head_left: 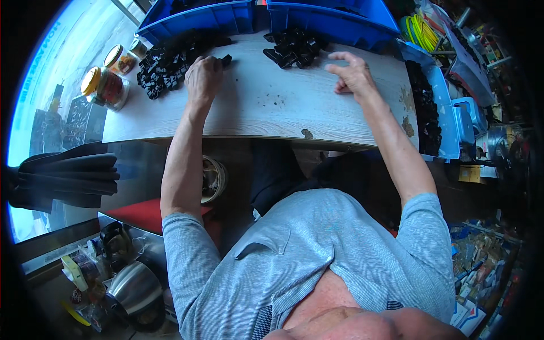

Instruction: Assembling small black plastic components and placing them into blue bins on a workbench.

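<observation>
My left hand (pixel 203 79) is closed over the table at the right edge of a pile of small black plastic parts (pixel 164 71). At its fingertips sticks out one small black part (pixel 226 60), pinched as far as I can see. My right hand (pixel 352 75) hovers above the table with thumb and fingers apart and nothing in them. Just left of it lies a second, smaller heap of black parts (pixel 294 48). The exact kind of these parts is too small to make out.
Two blue bins (pixel 198 21) (pixel 334 25) line the far edge of the white worn table (pixel 255 116). Lidded jars (pixel 107 88) stand at the left by the window. A light blue crate (pixel 447 130) with black parts adjoins the right edge. Below is a bucket (pixel 214 180).
</observation>
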Demonstrator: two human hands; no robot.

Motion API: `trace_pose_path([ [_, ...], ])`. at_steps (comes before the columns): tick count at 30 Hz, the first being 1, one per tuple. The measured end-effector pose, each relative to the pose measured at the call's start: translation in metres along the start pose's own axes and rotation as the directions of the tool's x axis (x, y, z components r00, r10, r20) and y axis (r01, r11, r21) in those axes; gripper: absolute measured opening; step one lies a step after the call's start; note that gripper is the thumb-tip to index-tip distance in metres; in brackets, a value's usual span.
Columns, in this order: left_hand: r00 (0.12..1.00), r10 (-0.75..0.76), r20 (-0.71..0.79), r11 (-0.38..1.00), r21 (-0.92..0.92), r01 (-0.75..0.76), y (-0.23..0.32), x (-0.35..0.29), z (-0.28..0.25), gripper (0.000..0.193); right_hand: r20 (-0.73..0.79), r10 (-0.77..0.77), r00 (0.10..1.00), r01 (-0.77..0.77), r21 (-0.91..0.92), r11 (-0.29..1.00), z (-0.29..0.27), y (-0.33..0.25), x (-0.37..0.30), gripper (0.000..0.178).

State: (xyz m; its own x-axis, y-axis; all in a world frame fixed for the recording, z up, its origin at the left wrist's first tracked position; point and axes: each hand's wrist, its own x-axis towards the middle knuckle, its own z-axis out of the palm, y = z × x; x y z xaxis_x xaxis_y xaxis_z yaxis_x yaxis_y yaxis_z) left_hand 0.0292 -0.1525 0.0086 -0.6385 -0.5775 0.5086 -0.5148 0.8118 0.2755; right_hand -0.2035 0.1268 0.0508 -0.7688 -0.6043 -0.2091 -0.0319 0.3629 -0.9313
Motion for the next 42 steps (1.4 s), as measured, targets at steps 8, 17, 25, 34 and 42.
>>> trace_pose_path([
  [8, 0.997, 0.066, -0.050, 0.997, -0.036, -0.068, 0.006, -0.017, 0.008, 0.030, 0.052, -0.059, 0.997, 0.071, -0.282, 0.957, 0.034, -0.013, 0.011, 0.047],
  [17, 0.985, 0.106, -0.137, 0.962, -0.234, -0.137, 0.045, -0.038, 0.007, 0.025, 0.093, -0.104, 0.990, 0.131, -0.359, 0.924, 0.034, -0.001, 0.017, 0.039],
  [25, 0.997, 0.051, -0.048, 0.846, -0.528, -0.069, 0.100, -0.057, 0.004, 0.029, 0.200, -0.054, 0.978, 0.111, -0.284, 0.952, 0.025, -0.001, -0.002, 0.032],
  [34, 0.978, 0.109, -0.177, 0.788, -0.584, -0.194, 0.122, -0.050, 0.025, 0.028, 0.164, -0.023, 0.986, 0.061, -0.232, 0.971, 0.024, -0.003, -0.020, 0.050],
  [42, 0.940, 0.340, 0.004, 0.842, -0.446, -0.303, 0.139, -0.033, 0.027, 0.026, 0.165, 0.056, 0.985, -0.008, -0.274, 0.962, 0.029, -0.003, -0.018, 0.036],
])
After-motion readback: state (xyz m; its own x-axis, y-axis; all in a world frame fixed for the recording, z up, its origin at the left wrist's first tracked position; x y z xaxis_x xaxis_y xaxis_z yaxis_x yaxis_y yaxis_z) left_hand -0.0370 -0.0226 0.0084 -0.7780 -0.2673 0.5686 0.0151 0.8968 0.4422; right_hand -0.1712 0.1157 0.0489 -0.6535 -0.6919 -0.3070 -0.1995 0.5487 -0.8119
